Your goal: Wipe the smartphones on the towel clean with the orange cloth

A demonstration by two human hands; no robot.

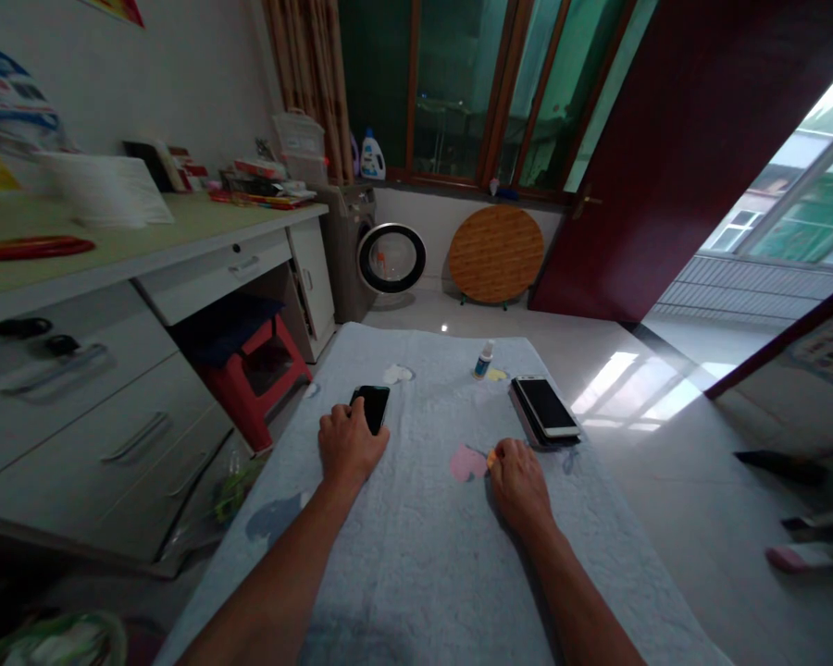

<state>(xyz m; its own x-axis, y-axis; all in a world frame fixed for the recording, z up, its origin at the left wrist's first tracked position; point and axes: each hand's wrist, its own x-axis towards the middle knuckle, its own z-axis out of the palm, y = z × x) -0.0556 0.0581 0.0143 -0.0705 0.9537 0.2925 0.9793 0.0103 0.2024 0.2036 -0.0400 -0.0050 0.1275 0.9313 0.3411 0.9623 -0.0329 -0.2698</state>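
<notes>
Spray bottle (pixel 484 360) near far-right corner of surface (pixel 430 536), contents unclear.
Black smartphone (pixel 377 403): screen dark, left hand (pixel 348 446) gripping it; right hand (pixel 519 476) curled, can't tell if holding anything.

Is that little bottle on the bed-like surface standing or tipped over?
Standing upright: the bottle rests on its base on the cloth, narrow top uppermost.

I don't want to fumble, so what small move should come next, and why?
Probably bring your right hand toward the dark phone: your left hand is on it, while the right is apart from it, nearer the white phone.
</notes>
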